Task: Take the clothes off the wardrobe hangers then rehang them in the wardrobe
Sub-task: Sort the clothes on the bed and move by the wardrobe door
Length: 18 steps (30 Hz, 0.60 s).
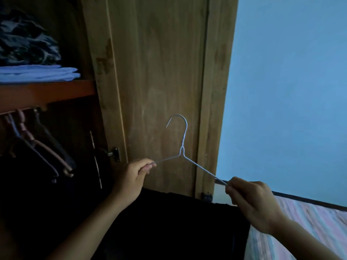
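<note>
Head view: a wire hanger [183,147] held up before the wardrobe door [161,72].
The left hand [132,180] and right hand [251,201] each pinch one shoulder end.

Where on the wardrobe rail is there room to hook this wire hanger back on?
The rail is crowded at its left with hangers. Free room appears right of them, toward the wardrobe door, though it is dark there. Both the left hand and right hand hold the wire hanger.

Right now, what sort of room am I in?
Probably a bedroom: an open wooden wardrobe with folded clothes on a shelf, hangers on its rail, and a striped bed cover beside it.
</note>
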Available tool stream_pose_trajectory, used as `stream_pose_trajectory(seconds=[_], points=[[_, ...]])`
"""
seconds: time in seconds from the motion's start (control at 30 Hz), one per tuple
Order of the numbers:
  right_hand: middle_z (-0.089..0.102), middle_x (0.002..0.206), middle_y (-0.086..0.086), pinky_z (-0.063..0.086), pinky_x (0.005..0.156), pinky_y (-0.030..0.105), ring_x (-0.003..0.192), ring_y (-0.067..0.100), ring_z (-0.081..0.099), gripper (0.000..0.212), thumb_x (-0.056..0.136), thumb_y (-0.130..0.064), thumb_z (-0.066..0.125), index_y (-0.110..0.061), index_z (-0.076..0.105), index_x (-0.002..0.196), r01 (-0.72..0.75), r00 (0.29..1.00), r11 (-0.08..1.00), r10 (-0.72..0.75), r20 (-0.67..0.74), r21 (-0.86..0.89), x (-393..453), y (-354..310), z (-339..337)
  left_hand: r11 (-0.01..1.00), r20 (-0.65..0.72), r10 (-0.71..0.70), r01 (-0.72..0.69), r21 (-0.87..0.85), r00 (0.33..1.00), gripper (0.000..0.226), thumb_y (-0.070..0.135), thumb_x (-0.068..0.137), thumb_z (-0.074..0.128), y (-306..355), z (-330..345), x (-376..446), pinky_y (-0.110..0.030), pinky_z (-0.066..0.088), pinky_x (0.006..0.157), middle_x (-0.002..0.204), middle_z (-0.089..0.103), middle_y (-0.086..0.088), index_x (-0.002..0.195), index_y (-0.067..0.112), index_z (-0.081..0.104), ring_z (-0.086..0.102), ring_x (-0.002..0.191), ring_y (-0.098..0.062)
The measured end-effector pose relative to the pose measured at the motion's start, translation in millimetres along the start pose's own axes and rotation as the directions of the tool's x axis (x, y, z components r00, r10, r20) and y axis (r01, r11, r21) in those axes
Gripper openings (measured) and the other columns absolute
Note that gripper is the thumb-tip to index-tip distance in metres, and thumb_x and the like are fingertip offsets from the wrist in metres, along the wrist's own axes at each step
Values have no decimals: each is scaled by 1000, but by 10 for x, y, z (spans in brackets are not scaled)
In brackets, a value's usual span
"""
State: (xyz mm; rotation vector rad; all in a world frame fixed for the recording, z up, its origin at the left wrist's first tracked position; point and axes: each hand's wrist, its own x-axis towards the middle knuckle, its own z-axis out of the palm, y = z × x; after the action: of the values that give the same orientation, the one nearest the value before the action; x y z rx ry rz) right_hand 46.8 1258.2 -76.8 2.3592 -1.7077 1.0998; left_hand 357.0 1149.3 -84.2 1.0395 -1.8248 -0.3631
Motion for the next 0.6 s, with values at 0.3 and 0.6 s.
stream_pose_trajectory(seconds=[0.3,0.6], points=[[61,67,-13,40,54,17,53,9,53,20,98,-42,50,-37,54,79,-146,986,989,144,-86,-19,-586,647,-817,981,90,105,-88,-172,990,33,6,96,58,761,1102,150,-20,49,72,87,70,12,92,37,69,65,80,-7],[64,65,-18,52,57,31,59,4,61,15,97,-33,57,-29,63,83,-351,918,919,301,-257,-180,-1179,881,-1330,914,201,230,-140,-381,952,36,-1,93,60,1249,2027,299,-13,50,69,87,72,9,91,33,70,64,76,-1]])
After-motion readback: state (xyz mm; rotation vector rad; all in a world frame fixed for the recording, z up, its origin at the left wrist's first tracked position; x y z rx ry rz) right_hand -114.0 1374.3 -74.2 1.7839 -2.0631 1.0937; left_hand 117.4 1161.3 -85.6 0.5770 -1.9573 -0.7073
